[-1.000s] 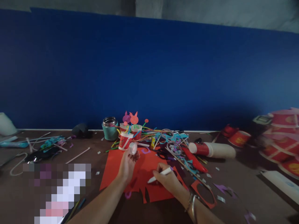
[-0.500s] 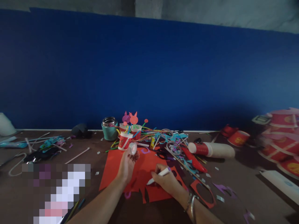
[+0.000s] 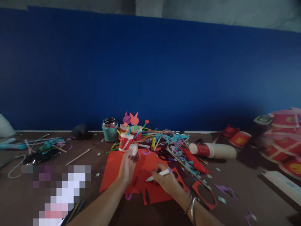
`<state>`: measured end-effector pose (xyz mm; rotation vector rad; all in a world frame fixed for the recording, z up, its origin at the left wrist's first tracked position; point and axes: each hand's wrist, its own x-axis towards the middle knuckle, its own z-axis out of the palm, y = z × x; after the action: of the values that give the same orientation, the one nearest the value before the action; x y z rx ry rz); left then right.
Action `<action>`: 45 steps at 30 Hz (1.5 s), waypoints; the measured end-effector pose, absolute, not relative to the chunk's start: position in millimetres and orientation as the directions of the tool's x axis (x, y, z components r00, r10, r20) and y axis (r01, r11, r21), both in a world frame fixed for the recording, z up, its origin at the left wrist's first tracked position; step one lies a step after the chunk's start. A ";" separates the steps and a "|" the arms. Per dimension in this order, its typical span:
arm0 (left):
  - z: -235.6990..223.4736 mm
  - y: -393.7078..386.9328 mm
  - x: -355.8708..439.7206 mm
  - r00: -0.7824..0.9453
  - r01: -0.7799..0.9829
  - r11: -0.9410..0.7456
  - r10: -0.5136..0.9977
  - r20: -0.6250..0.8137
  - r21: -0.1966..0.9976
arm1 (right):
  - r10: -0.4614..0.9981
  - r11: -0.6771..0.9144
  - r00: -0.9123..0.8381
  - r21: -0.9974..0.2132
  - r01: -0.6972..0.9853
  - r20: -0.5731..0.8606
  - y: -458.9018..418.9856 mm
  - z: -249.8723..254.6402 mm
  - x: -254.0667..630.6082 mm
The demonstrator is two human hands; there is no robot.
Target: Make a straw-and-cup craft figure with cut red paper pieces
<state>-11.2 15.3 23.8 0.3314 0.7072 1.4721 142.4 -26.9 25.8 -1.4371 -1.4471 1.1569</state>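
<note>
My left hand point(image 3: 129, 164) is closed round a small, pale, shiny round thing point(image 3: 134, 150), which looks like a roll of clear tape; its exact kind is hard to make out. Between the fingers of my right hand point(image 3: 164, 179) lies a white marker point(image 3: 160, 174) with a purple end, its tip slanting down to the left. Both hands are over a red paper sheet point(image 3: 113, 171) with cut slits at its near edge. Just beyond my left hand stands a red-and-white paper cup point(image 3: 124, 142) with coloured sticks. Whether the marker tip touches the paper I cannot tell.
A teal flask point(image 3: 110, 130) stands behind the paper, left of animal-shaped paper cutouts point(image 3: 134, 119). Scraps and sticks point(image 3: 174, 141) are heaped beyond my right hand, near nested paper cups point(image 3: 213, 151). Red cups point(image 3: 279, 141) are piled at far right. A blue panel point(image 3: 150, 72) rises behind.
My right hand has shifted slightly left with the marker, whose tip moved down and then a little up and left. The left hand keeps its hold, almost still.
</note>
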 end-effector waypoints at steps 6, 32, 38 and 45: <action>23.0 15.8 -11.7 -0.044 -0.786 0.098 0.976 -0.213 0.611 | 1.000 -0.016 -0.005 -0.938 0.346 -0.019 -24.1 21.5 143.9; 22.5 14.9 -12.5 -0.051 -0.776 0.096 0.975 -0.215 0.623 | 0.998 0.049 0.015 -0.893 0.447 0.062 -23.4 20.4 148.7; 25.3 14.4 -11.9 -0.055 -0.777 0.099 0.973 -0.224 0.621 | 1.000 -0.014 0.006 -0.932 0.362 -0.012 -23.9 21.1 146.9; 24.1 14.9 -12.0 -0.051 -0.781 0.096 0.975 -0.217 0.617 | 0.997 -0.047 -0.031 -0.926 0.373 -0.063 -25.7 25.0 146.6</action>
<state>-12.0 14.9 24.1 0.3489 0.7042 1.4734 146.6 -25.7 25.0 -1.5100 -1.4927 1.0786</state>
